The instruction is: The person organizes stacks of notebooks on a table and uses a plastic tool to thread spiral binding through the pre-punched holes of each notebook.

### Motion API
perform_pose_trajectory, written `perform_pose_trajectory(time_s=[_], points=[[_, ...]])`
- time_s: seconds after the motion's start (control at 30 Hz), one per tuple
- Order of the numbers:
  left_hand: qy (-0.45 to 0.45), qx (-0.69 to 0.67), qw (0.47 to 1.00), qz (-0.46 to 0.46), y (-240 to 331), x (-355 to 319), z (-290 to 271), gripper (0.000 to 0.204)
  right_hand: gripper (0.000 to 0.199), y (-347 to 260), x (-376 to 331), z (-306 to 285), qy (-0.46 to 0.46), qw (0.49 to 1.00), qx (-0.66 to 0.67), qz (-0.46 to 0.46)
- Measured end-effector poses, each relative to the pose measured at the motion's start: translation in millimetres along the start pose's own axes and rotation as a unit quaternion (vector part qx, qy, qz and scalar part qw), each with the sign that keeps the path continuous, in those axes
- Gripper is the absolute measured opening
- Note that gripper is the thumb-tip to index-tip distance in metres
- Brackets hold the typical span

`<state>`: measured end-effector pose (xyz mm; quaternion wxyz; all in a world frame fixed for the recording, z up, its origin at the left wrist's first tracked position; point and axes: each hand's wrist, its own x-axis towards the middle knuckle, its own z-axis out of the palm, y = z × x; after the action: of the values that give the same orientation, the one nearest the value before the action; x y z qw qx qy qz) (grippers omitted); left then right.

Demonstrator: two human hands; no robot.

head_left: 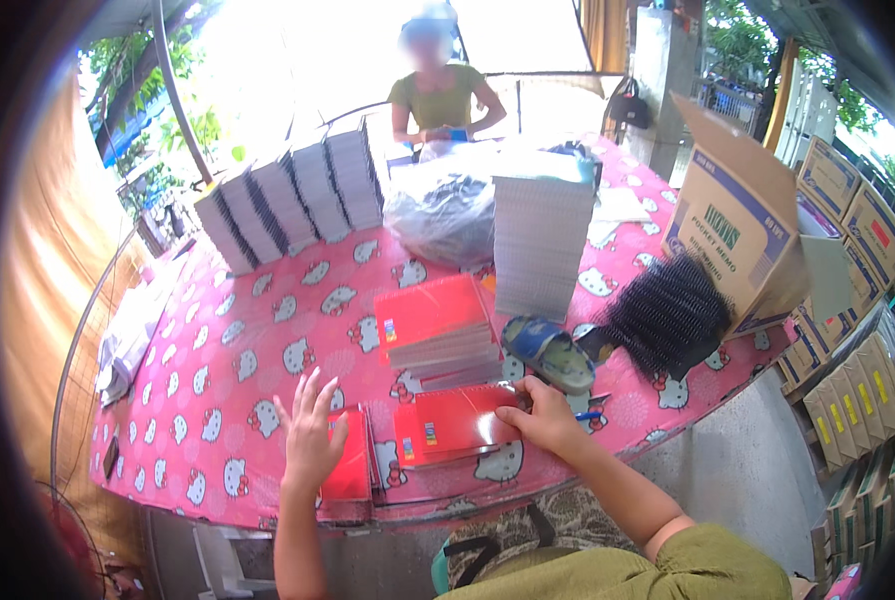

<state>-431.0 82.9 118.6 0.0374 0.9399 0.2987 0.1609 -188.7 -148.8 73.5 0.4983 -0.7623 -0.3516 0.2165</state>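
While the left hand (310, 432) hovers with its fingers spread wide above a low stack of red covers (351, 467) at the near edge of the table (217, 400), the right hand (539, 417) rests on a red notebook (454, 424) lying flat just to the right of that stack. Its fingers are drawn together at the notebook's upper right corner, and whether they pinch the cover or only press on it I cannot tell. The notebook lies a little tilted, its right end higher in the picture, near the table's front edge. The table wears a pink cloth printed with white cartoon cats. Just behind the notebook stands a taller pile of red-covered notebooks (437, 330), and to the right of that pile lies a blue sandal (549, 352). Behind the sandal rises a tall stack of white pads (540, 240), with a grey plastic bag (442, 212) to its left. Farther left, rows of grey-white pads (287, 195) lean in a fan along the far side of the table. To the right of the sandal sits a heap of black spiral bindings (667, 315), touching an open cardboard box (737, 235) at the table's right end. Across the table another person in a green top (439, 100) stands with both hands held together in front of the chest. More cardboard boxes (857, 370) are stacked beyond the table on the right.
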Motion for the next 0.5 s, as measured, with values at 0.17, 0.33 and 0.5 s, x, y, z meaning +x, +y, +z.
perform_pose_trajectory(time_s=[0.17,0.33,0.5], points=[[0.161,-0.507,0.846,-0.049,68,-14,9,0.063,0.031,-2,-6,12,0.020,0.983,0.119,-0.138],[0.107,-0.443,0.888,-0.059,138,-26,45,0.068,0.033,-6,-11,35,-0.026,0.980,0.134,-0.141],[0.172,-0.244,0.953,-0.045,158,-18,23,0.062,0.035,-11,-12,32,-0.023,0.983,0.125,-0.136]])
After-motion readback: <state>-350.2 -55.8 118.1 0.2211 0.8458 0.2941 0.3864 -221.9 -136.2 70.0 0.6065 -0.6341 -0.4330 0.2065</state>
